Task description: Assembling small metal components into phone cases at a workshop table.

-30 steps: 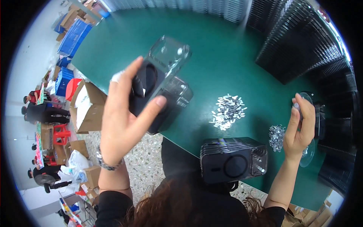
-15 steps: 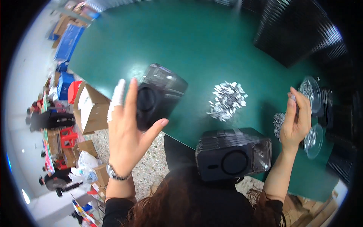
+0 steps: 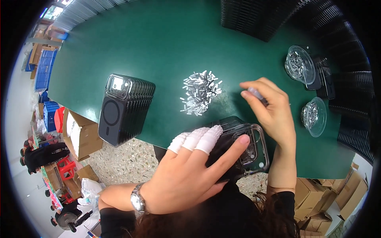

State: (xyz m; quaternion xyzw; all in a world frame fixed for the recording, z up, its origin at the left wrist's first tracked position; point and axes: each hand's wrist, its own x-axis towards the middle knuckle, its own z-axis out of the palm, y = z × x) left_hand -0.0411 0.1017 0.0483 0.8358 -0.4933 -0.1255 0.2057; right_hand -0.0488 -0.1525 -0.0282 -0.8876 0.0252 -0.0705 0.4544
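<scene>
Here left hand clasps phone-case stack at table edge; right hand pinches small piece; open green beyond.

Green table, speckled floor, cardboard boxes beneath.

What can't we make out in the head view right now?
- Lower phone cases: stack mostly covered by the left hand.
- Right hand: the small thing pinched at its fingertips is too small to identify.
- Two clear dishes: contents too small to identify.
- Dark stacks: cut off by the rim.
</scene>
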